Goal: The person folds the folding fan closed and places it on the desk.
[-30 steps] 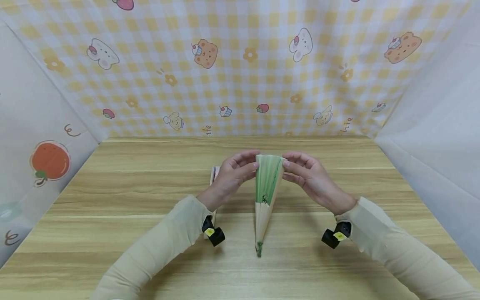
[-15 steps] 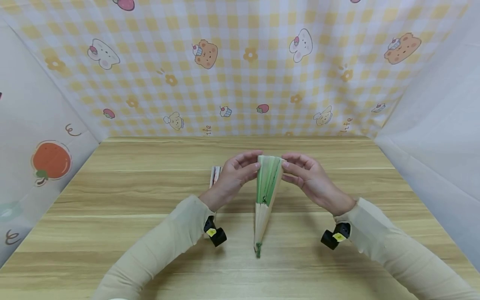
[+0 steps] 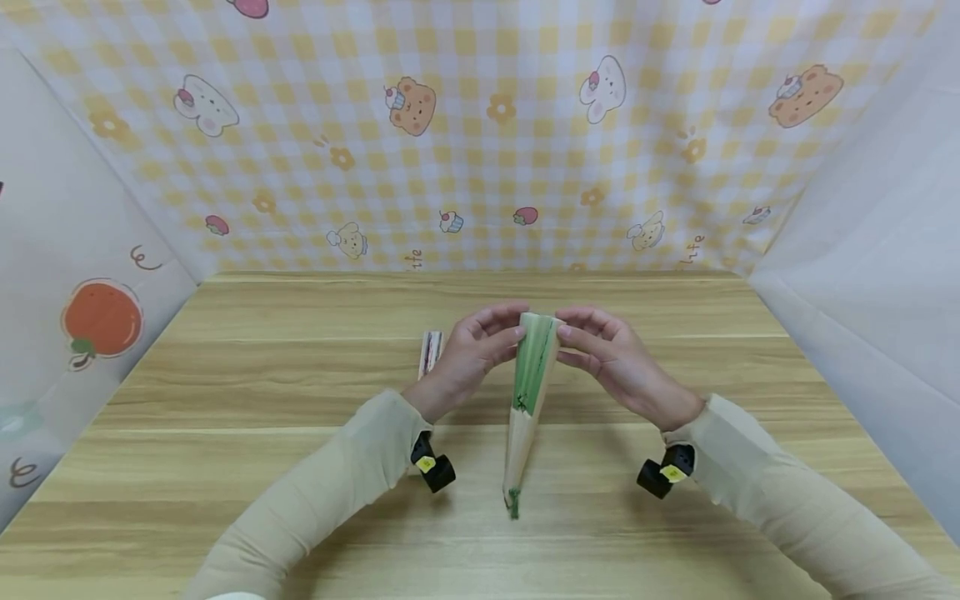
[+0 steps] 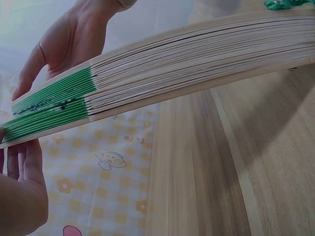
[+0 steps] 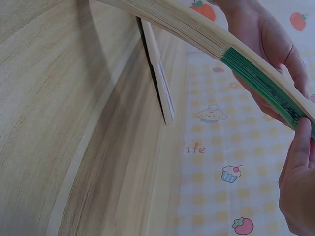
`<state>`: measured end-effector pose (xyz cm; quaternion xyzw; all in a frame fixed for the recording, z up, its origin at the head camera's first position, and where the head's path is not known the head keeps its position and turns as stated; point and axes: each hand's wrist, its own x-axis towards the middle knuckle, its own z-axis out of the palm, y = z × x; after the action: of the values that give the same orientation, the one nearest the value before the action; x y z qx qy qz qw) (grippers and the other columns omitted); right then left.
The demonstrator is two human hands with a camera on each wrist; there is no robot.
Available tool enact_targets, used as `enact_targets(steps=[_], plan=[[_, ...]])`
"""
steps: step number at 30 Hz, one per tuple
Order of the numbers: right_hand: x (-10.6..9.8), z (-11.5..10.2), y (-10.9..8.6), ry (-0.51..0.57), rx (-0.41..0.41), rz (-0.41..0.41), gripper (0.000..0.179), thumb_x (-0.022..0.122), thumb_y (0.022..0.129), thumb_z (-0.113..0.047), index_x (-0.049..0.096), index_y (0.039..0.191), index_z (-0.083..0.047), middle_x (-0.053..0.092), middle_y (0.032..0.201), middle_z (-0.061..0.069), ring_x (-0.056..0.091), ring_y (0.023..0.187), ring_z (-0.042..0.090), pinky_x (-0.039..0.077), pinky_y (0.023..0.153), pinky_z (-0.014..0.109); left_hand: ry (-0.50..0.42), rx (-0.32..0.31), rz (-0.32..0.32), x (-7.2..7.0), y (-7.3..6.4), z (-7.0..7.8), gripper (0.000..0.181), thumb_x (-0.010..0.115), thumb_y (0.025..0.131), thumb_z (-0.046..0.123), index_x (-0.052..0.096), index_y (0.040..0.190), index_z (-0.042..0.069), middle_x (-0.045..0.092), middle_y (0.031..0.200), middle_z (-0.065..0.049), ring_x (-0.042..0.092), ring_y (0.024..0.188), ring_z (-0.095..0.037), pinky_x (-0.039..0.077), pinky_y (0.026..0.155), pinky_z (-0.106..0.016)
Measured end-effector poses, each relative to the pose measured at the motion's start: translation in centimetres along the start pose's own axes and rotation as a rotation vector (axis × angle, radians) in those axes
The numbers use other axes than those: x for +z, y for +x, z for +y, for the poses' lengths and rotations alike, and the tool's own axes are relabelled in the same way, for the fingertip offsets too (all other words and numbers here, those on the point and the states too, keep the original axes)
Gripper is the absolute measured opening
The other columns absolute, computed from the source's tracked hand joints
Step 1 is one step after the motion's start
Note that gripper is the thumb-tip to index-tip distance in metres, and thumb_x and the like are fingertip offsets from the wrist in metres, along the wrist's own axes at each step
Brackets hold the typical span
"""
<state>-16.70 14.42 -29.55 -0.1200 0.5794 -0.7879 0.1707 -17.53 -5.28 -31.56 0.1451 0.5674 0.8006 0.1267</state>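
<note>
A folding fan with a green pleated leaf and pale wooden ribs stands between my hands, its wide end away from me. A green tassel hangs at its narrow end. My left hand pinches the left edge near the top, thumb in front. On the opposite edge, my right hand grips likewise with thumb and fingers. The left wrist view shows the fan's ribs stacked close together, with dark writing on the green part. In the right wrist view the green leaf lies between both hands.
Left of the held fan, a second slim folded piece with pale edges lies on the wooden table, partly covered by my left hand and wrist. A yellow checked cloth hangs behind the table, with white cloth at both sides.
Both hands have drawn closer together, and the fan has narrowed between them. Its tassel end has shifted slightly left and toward me.
</note>
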Motion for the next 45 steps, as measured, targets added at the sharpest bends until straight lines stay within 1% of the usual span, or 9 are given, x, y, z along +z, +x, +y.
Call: enact_targets(steps=[7,11,16,25,35,45], plan=[[-0.09,0.18,0.22,-0.003,0.005,-0.008,0.015,0.051,0.089,-0.006,0.056,0.103,-0.01,0.058,0.096,0.0,0.057,0.087,0.012,0.049,0.081,0.028,0.011,-0.003,-0.021,0.0,-0.03,0.03,0.036,0.052,0.087,0.003,0.046,0.122,-0.001,0.054,0.113,-0.01,0.054,0.099,-0.015,0.044,0.089,-0.035],[-0.08,0.22,0.24,-0.004,0.009,-0.012,0.014,0.051,0.09,-0.007,0.057,0.102,-0.011,0.059,0.096,0.0,0.057,0.088,0.012,0.048,0.081,0.027,0.01,-0.003,-0.016,0.03,-0.04,0.03,0.035,0.052,0.087,0.003,0.048,0.121,0.0,0.054,0.114,-0.01,0.054,0.099,-0.015,0.044,0.089,-0.035],[0.02,0.24,0.24,0.002,0.008,-0.023,0.014,0.05,0.09,-0.007,0.058,0.1,-0.012,0.059,0.096,0.0,0.057,0.088,0.012,0.049,0.081,0.027,0.002,-0.004,-0.009,0.0,-0.02,-0.05,0.035,0.052,0.087,0.003,0.047,0.122,-0.001,0.055,0.113,-0.008,0.054,0.098,-0.015,0.044,0.088,-0.034],[0.25,0.25,0.13,0.011,0.018,-0.031,0.014,0.051,0.09,-0.007,0.058,0.1,-0.011,0.057,0.096,0.0,0.057,0.088,0.012,0.049,0.079,0.027,-0.013,-0.022,0.016,-0.03,0.04,-0.2,0.036,0.052,0.088,0.002,0.046,0.123,-0.002,0.056,0.112,-0.007,0.055,0.096,-0.014,0.045,0.087,-0.033],[0.34,0.34,0.14,0.031,0.017,-0.042,0.013,0.051,0.089,-0.007,0.059,0.099,-0.012,0.059,0.096,0.0,0.057,0.088,0.012,0.049,0.079,0.027,-0.065,-0.024,0.02,0.09,-0.07,-0.32,0.032,0.049,0.089,-0.001,0.046,0.12,-0.002,0.055,0.108,-0.005,0.054,0.096,-0.014,0.045,0.087,-0.031],[0.22,0.46,0.1,0.021,0.012,-0.032,0.013,0.051,0.089,-0.007,0.059,0.099,-0.013,0.059,0.095,0.0,0.058,0.087,0.012,0.05,0.078,0.027,-0.064,-0.018,-0.016,0.11,-0.17,-0.26,0.032,0.047,0.089,0.0,0.045,0.121,-0.001,0.053,0.108,-0.006,0.053,0.096,-0.014,0.044,0.088,-0.031]])
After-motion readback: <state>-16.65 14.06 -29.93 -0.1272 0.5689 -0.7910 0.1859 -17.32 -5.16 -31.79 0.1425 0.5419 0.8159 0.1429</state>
